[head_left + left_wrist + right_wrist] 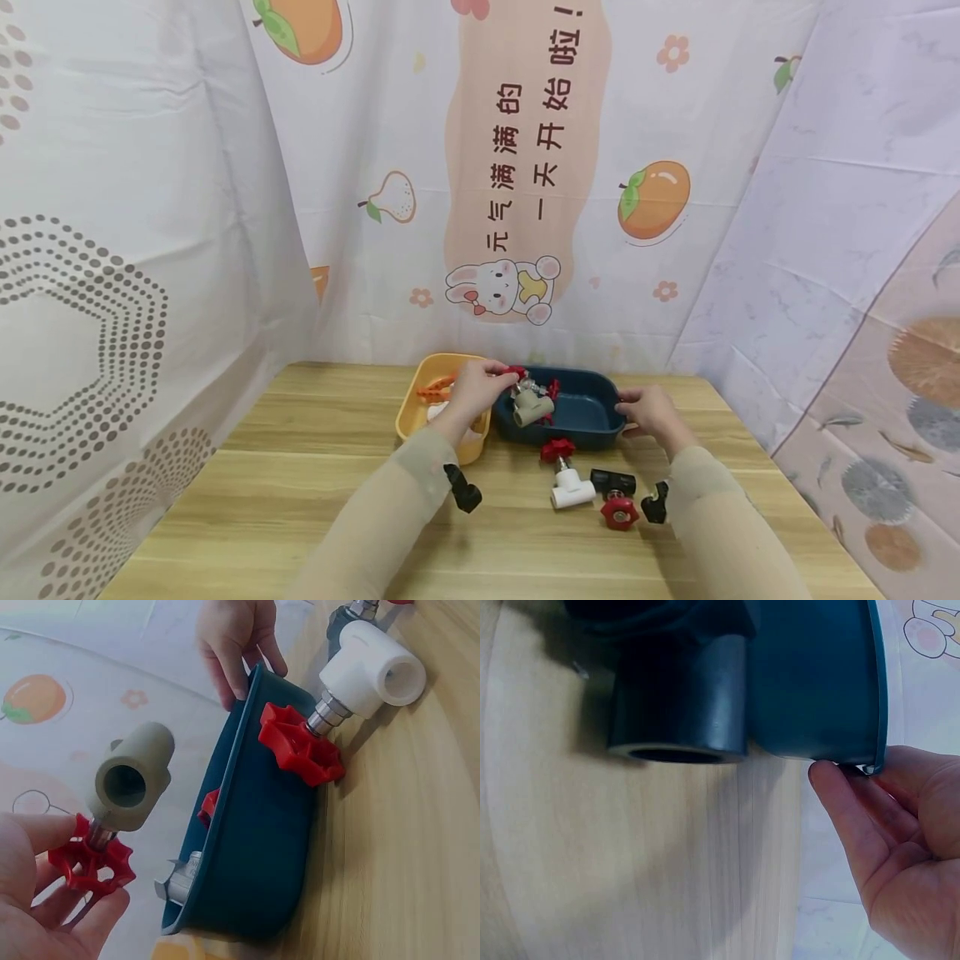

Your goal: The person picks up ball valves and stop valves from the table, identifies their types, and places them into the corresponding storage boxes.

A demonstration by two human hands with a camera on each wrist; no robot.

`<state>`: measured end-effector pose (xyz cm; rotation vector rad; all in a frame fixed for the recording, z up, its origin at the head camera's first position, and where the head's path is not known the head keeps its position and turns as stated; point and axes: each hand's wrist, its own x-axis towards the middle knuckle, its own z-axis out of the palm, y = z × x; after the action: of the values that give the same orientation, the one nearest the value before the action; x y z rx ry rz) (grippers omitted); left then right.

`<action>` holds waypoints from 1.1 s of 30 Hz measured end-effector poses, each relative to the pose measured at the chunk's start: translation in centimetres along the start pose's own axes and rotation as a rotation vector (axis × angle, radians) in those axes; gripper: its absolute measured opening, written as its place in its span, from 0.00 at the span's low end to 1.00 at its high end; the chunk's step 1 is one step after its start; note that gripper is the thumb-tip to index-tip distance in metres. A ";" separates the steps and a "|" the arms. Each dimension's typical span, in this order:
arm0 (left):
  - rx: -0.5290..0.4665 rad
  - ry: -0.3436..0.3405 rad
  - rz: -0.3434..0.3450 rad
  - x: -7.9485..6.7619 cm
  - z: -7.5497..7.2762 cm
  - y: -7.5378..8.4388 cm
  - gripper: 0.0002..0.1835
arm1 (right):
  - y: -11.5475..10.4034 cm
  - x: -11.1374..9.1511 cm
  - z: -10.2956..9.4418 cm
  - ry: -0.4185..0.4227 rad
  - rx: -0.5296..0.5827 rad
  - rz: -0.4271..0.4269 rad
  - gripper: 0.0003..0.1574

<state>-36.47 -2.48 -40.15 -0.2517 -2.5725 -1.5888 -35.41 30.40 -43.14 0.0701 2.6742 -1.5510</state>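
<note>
My left hand (474, 392) pinches the red handwheel (124, 876) of a grey-green stop valve (532, 408), held over the left end of a dark blue bin (592, 414). In the left wrist view the valve's pipe opening faces the camera. At the bin's right end, my right hand (651, 410) grips the rim, as the right wrist view also shows. Inside the bin's left part lie metal fittings and red handwheels, partly hidden by the held valve.
A yellow bin (407, 414) with orange and white items stands left of the blue one. In front lie a white valve (573, 490) with a red handwheel and a black valve (613, 482) with another. A patterned curtain (375, 275) hangs behind the wooden table (300, 500).
</note>
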 end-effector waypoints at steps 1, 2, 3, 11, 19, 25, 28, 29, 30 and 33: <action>0.003 0.015 -0.002 0.2 0.1 0.0 0.14 | 0.0 0.0 0.0 0.000 -0.001 -0.004 0.26; 0.003 0.028 -0.004 0.3 0.3 0.0 0.13 | 0.1 0.0 0.0 0.001 -0.002 -0.008 0.26; -0.004 0.037 -0.009 0.5 0.4 0.0 0.13 | 0.1 0.0 0.0 0.000 -0.006 -0.013 0.26; -0.043 0.096 -0.055 1.4 1.0 0.4 0.10 | -0.1 0.0 0.2 0.010 -0.011 -0.012 0.27; -0.030 0.151 -0.067 2.3 1.4 0.6 0.11 | -0.2 0.1 0.2 0.011 -0.014 -0.009 0.27; -0.045 0.167 -0.090 2.4 2.0 0.9 0.10 | -0.1 0.0 0.2 0.012 0.000 -0.008 0.27; -0.051 0.166 -0.101 2.4 2.3 0.9 0.10 | 0.0 0.0 0.2 0.011 -0.004 -0.007 0.27; -0.050 0.165 -0.102 2.4 2.4 0.9 0.10 | 0.0 0.0 0.2 0.012 -0.004 -0.005 0.27; -0.051 0.164 -0.107 2.4 2.4 0.9 0.10 | 0.0 -0.1 0.1 0.012 -0.003 -0.004 0.27; -0.057 0.154 -0.122 2.4 2.6 0.9 0.10 | 0.0 0.0 0.1 0.009 0.001 -0.003 0.26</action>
<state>-38.69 0.45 -40.05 0.0226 -2.4712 -1.6521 -35.38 30.28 -43.19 0.0737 2.6810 -1.5570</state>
